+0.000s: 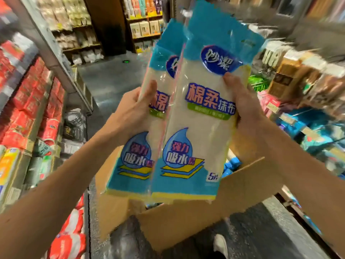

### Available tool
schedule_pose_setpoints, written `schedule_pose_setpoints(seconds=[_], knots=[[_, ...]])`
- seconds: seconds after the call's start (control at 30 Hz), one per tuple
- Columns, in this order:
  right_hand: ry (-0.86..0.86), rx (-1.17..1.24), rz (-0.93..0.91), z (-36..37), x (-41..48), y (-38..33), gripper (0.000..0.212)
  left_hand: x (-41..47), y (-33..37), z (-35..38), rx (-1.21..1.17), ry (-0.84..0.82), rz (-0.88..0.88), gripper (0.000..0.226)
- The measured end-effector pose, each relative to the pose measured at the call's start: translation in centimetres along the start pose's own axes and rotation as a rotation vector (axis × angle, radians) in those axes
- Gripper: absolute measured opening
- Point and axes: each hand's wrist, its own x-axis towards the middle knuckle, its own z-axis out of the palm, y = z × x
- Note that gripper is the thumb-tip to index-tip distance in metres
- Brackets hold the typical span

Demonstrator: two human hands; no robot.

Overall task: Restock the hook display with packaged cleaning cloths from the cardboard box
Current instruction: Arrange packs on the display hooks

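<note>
Two hands work above the cardboard box (186, 221): the left hand (130, 111) grips the rear pack (147, 157), the right hand (242, 111) the front pack (201, 131), both slick, overlapping, liable to slide and drop.

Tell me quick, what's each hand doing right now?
The left hand grips the rear cloth pack.
The right hand grips the front cloth pack.

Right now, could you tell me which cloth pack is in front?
The right pack, in the right hand; it overlaps the left pack, hiding part of its label.
</note>
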Motion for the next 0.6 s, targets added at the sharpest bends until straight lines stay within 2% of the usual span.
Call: schedule_pose_setpoints(seconds=[0.03,0.1,0.17,0.23,0.37,0.43,0.53,0.6], knots=[[0.053,-0.008,-0.046,-1.7,-0.8,-1.0,0.049,0.0,0.7,1.2,-0.030,-0.025,0.014,0.052],[0.159,-0.099,-0.135,-5.6,-2.7,-2.9,0.048,-0.1,1.8,4.3,-0.073,-0.097,0.036,0.039],[0.277,-0.154,-0.209,-10.2,-4.4,-4.4,0.047,-0.3,2.9,7.8,-0.077,-0.186,0.060,0.038],[0.363,-0.127,-0.260,-14.6,-6.8,-6.2,0.036,-0.6,4.1,11.6,-0.065,-0.291,0.090,0.038],[0.603,-0.187,-0.326,-23.7,-12.4,-10.0,0.055,-1.7,7.7,20.2,-0.072,-0.493,0.164,0.041],[0.742,-0.235,-0.357,-28.7,-15.4,-11.9,0.032,-2.7,9.8,25.1,-0.093,-0.554,0.200,0.035],[0.914,-0.334,-0.455,-35.8,-19.9,-14.7,0.039,-4.6,13.0,32.9,-0.178,-0.619,0.244,0.027],[0.997,-0.426,-0.484,-40.3,-23.0,-16.9,0.037,-6.5,15.5,37.9,-0.246,-0.678,0.271,0.031]])
